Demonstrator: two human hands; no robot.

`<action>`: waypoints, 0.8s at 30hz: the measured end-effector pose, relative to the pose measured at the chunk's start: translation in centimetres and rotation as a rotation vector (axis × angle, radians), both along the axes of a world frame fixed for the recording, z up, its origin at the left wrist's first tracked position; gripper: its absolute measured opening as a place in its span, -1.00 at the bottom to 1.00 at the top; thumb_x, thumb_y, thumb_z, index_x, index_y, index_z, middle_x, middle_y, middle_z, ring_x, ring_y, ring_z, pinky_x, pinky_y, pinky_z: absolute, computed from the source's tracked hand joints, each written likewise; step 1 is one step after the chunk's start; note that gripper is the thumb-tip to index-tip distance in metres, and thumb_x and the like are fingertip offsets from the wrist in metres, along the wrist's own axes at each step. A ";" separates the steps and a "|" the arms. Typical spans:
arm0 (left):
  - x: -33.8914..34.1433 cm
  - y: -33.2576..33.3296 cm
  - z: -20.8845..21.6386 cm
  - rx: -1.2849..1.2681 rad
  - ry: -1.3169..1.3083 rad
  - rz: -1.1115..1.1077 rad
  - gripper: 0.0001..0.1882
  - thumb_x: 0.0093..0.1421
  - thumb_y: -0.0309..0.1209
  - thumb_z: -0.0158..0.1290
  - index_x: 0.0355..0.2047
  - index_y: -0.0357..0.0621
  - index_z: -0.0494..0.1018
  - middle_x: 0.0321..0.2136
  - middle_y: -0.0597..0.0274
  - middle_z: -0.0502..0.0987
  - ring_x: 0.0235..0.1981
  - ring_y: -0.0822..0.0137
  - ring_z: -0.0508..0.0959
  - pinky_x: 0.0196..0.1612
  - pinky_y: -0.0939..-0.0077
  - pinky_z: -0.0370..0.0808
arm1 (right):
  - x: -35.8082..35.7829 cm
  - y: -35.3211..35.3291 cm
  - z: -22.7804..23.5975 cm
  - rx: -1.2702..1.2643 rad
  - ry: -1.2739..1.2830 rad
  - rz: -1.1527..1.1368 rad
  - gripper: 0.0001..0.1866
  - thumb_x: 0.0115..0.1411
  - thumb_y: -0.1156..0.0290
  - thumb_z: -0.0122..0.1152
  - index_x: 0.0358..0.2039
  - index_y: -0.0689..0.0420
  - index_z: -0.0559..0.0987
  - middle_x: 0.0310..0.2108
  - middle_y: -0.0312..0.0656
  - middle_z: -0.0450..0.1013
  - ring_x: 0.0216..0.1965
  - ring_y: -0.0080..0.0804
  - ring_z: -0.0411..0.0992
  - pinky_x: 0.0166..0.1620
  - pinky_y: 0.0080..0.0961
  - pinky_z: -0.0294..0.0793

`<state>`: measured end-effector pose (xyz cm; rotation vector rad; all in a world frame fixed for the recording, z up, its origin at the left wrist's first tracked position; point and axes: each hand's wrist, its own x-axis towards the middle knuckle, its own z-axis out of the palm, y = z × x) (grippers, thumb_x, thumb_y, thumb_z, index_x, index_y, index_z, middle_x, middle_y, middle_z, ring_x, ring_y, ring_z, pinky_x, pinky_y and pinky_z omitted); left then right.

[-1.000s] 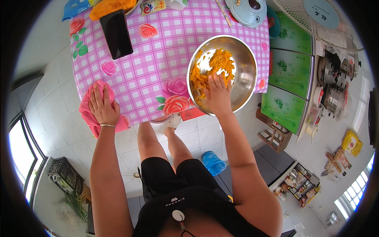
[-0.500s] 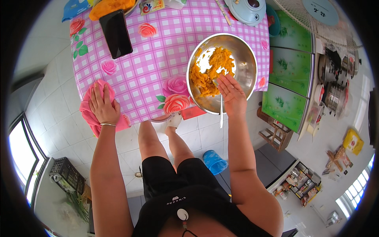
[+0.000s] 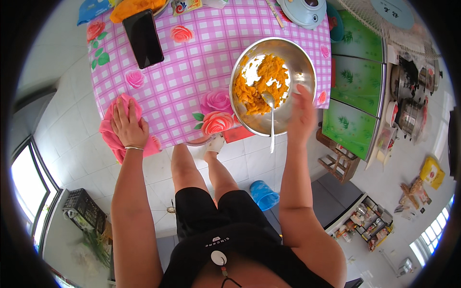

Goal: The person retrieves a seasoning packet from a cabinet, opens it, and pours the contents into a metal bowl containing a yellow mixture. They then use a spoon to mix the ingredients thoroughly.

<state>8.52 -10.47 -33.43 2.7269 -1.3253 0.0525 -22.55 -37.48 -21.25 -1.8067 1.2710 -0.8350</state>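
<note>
My left hand (image 3: 127, 126) lies flat with its fingers stretched out on a folded pink cloth (image 3: 109, 139), which hangs over the table's near left corner. Toward the right of the table stands a wide steel bowl (image 3: 303, 62) with orange mash (image 3: 247, 96) spread in lumps over its bottom. A metal spoon (image 3: 272, 126) rests in it, the tip against the mash and the handle across the near rim. My right hand (image 3: 300, 115) is over the bowl's right near rim, apart from the spoon. Motion smears its fingers.
A pink checked cloth (image 3: 168, 98) with roses covers the table. On it are a black phone (image 3: 143, 39), an orange piece of food (image 3: 134, 9) at the far left, and a light blue appliance (image 3: 300, 12) at the far right. A blue bin (image 3: 263, 194) stands on the floor.
My right hand has moved right, away from the spoon, which now lies uncovered in the bowl. My left hand stays on the pink cloth.
</note>
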 end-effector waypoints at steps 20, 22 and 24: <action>0.2 0.3 0.6 0.043 0.047 0.026 -0.33 -0.10 -0.27 0.00 0.12 0.02 0.28 0.25 0.08 0.03 0.22 0.00 0.09 0.19 -0.03 0.02 | 1.0 8.2 -0.7 0.376 0.185 0.204 -0.67 0.15 0.60 0.06 -0.04 0.25 0.44 -0.16 -0.10 0.45 -0.19 -0.44 0.46 -0.11 -0.56 0.40; 0.2 0.4 0.2 0.042 0.049 0.031 -0.33 -0.10 -0.27 0.01 0.13 0.04 0.27 0.26 0.10 0.02 0.23 0.01 0.08 0.19 -0.04 0.02 | 0.9 8.3 -0.3 0.366 0.195 0.215 -0.67 0.15 0.59 0.07 -0.04 0.23 0.45 -0.17 -0.10 0.46 -0.21 -0.44 0.46 -0.12 -0.57 0.40; 0.4 0.4 0.5 0.032 0.043 0.035 -0.33 -0.09 -0.27 0.01 0.13 0.04 0.26 0.26 0.10 0.02 0.23 0.01 0.07 0.19 -0.05 0.02 | 1.0 8.5 -0.1 0.363 0.185 0.240 -0.68 0.15 0.59 0.07 -0.05 0.22 0.46 -0.17 -0.09 0.46 -0.23 -0.44 0.46 -0.13 -0.57 0.40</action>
